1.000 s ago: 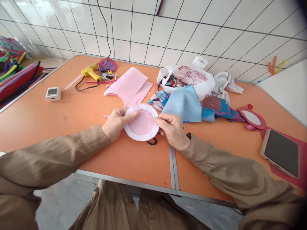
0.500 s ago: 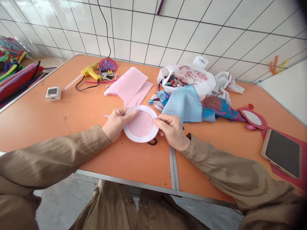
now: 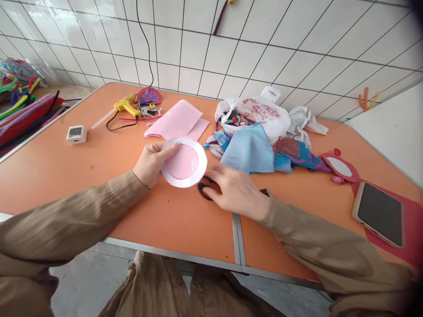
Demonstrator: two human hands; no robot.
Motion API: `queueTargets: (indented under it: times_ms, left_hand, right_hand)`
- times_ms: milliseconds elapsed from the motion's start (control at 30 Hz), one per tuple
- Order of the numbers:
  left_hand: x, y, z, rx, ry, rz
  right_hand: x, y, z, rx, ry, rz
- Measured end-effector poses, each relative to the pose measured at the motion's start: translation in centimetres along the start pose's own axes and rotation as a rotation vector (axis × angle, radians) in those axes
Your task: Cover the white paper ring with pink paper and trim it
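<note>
My left hand [image 3: 150, 163] is closed on the left edge of a paper disc, thumb on top. The disc has a white ring [image 3: 170, 177] around a round pink middle [image 3: 181, 161]. Just right of it, my right hand [image 3: 234, 189] is down at the table, its thumb and fingers curled on the black loop handles of scissors [image 3: 202, 192]. The blades are hidden beneath that hand. Folded pink paper [image 3: 175, 119] with a curved cut edge lies behind the disc.
Light blue cloth [image 3: 247, 149] and a white plastic bag [image 3: 261, 114] of small trinkets lie beyond my right hand. At the back left are a yellow glue gun [image 3: 127, 105], keys [image 3: 147, 111] and a small white cube [image 3: 76, 134]. A phone [image 3: 380, 213] rests at the right.
My right hand has let go of the disc's right edge and moved down to the scissors' handles. The left hand has shifted the disc slightly left and up.
</note>
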State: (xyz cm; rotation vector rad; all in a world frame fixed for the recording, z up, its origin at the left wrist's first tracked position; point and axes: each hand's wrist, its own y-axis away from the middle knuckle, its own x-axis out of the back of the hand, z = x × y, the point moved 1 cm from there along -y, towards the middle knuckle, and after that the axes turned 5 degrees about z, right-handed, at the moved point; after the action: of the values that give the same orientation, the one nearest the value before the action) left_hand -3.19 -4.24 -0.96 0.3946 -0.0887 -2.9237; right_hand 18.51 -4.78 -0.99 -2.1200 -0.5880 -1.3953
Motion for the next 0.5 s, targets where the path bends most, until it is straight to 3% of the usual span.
queueTargets:
  times_ms: [67, 133, 333, 500]
  left_hand:
    - [0.0, -0.1, 0.0, 0.01, 0.001, -0.014]
    - [0.0, 0.0, 0.0, 0.027, 0.017, -0.038]
    - [-0.3, 0.6, 0.0, 0.04, 0.042, -0.088]
    - [-0.2, 0.8, -0.1, -0.002, 0.025, -0.134]
  right_hand:
    - [0.5, 0.5, -0.8, 0.041, 0.204, -0.1]
    - [1.0, 0.9, -1.5, 0.056, 0.256, -0.197]
    - [1.4, 0.6, -1.7, 0.059, 0.294, -0.264]
    - [1.5, 0.0, -0.9, 0.068, 0.165, -0.359]
